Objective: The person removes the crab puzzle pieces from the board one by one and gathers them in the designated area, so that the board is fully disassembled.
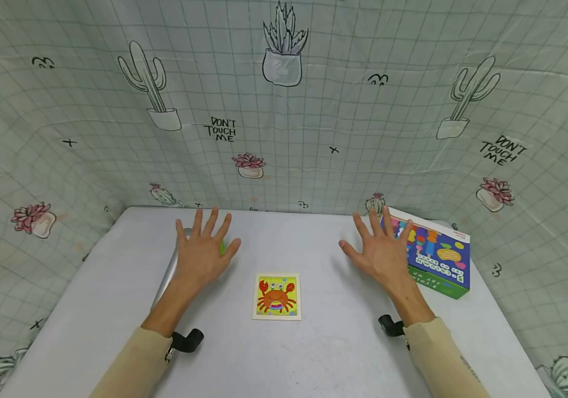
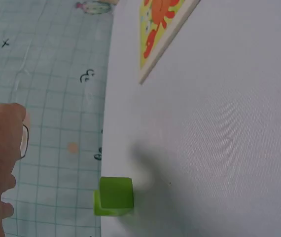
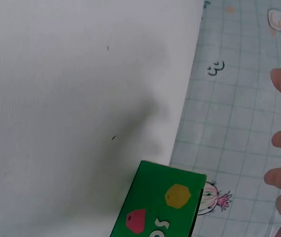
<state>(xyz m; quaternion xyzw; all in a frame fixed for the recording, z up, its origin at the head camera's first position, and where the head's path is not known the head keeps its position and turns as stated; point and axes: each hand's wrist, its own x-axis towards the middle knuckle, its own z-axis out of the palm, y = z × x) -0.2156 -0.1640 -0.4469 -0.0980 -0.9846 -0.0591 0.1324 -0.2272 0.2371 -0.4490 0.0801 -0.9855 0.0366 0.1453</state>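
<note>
Head view: you've got a cactus-print grid cloth (image 1: pixel 303 116) rising behind the white table (image 1: pixel 313 359) and at both sides. On your right sits a blue-topped box (image 1: pixel 438 257) with a green side; your right hand (image 1: pixel 380 251) overlaps its left edge in view, contact can't be judged. On your left, a long silver object (image 1: pixel 167 278) runs along your left forearm, mostly covered by it and your left hand (image 1: pixel 203 260), so can't ID it. Green block (image 2: pixel 116 192) is near that hand's thumb side, by the table's far edge per the left wrist view. Black wrist mounts (image 1: pixel 187 340) on both your arms. Both hands hover over the table, fingers spread wide. Crab board (image 1: pixel 276 297) lies flat between your hands, well apart from both, a bit closer to you than your palms, picture side up.
</note>
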